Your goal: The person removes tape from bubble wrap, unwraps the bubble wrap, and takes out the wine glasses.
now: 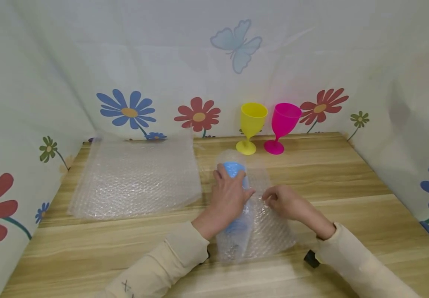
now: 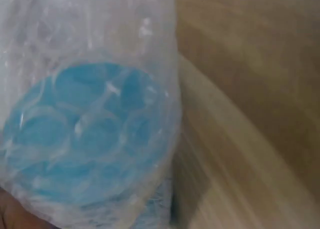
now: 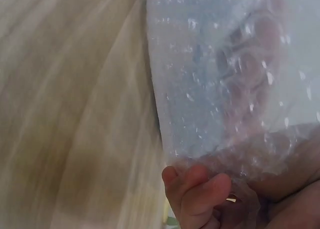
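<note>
A blue cup [image 1: 233, 167] lies on its side, rolled in a sheet of bubble wrap [image 1: 270, 231]. Its round blue end [image 2: 95, 134] shows through the bubbles in the left wrist view. From above, my left hand [image 1: 227, 198] holds the wrapped cup, fingers and thumb spread and bent around it. My right hand [image 1: 286, 202] pinches the loose edge of the wrap to the right of the cup. In the right wrist view, the fingertips [image 3: 207, 194] are curled at the edge of the clear sheet.
More bubble wrap sheets [image 1: 140, 178] lie flat at the left. A yellow goblet [image 1: 252, 120] and a magenta goblet [image 1: 284, 120] stand upright at the back of the wooden table [image 1: 348, 174]. Flower-printed cloth [image 1: 162, 62] encloses the back and sides.
</note>
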A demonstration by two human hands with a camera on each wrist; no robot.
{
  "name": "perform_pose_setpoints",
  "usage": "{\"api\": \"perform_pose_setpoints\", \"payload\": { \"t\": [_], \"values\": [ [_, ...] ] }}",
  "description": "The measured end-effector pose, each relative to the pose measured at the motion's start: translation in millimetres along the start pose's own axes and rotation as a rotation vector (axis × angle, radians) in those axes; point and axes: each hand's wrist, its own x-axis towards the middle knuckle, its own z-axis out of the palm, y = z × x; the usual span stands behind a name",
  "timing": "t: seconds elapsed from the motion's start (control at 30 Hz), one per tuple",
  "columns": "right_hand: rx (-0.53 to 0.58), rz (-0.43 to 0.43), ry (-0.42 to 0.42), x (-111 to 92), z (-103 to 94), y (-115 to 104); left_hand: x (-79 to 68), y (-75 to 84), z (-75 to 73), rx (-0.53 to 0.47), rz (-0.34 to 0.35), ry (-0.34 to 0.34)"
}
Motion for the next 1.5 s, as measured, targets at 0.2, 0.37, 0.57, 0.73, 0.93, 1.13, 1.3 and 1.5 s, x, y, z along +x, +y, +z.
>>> {"api": "perform_pose_setpoints", "payload": {
  "t": [0.2,0.37,0.57,0.73,0.93,1.13,1.3,1.5],
  "values": [
    [-0.004,-0.011,0.005,-11.5,-12.3,4.6,1.2,-0.1,5.5,-0.075,-0.038,-0.041],
    [-0.012,-0.002,0.038,-23.1,-21.7,9.5,4.6,-1.7,3.0,-0.196,-0.071,-0.035],
    [0.0,0.019,0.066,-29.9,-27.5,13.8,5.0,-2.7,0.4,-0.228,-0.052,0.0],
    [-0.016,-0.007,0.088,-29.1,-24.1,21.8,3.2,-1.7,-1.6,-0.141,-0.021,-0.005],
    [-0.052,-0.016,0.098,-24.0,-12.7,33.1,1.2,-0.6,0.4,-0.031,0.03,-0.056],
    [-0.028,0.058,0.079,-22.2,-8.1,34.4,0.0,0.3,5.2,0.024,0.043,-0.068],
    [-0.019,0.035,0.106,-23.9,-8.5,35.7,1.8,-0.3,6.3,-0.005,0.024,-0.056],
    [-0.03,0.034,0.142,-29.4,-16.7,40.1,2.9,-4.0,3.6,-0.163,0.012,0.001]
  ]
}}
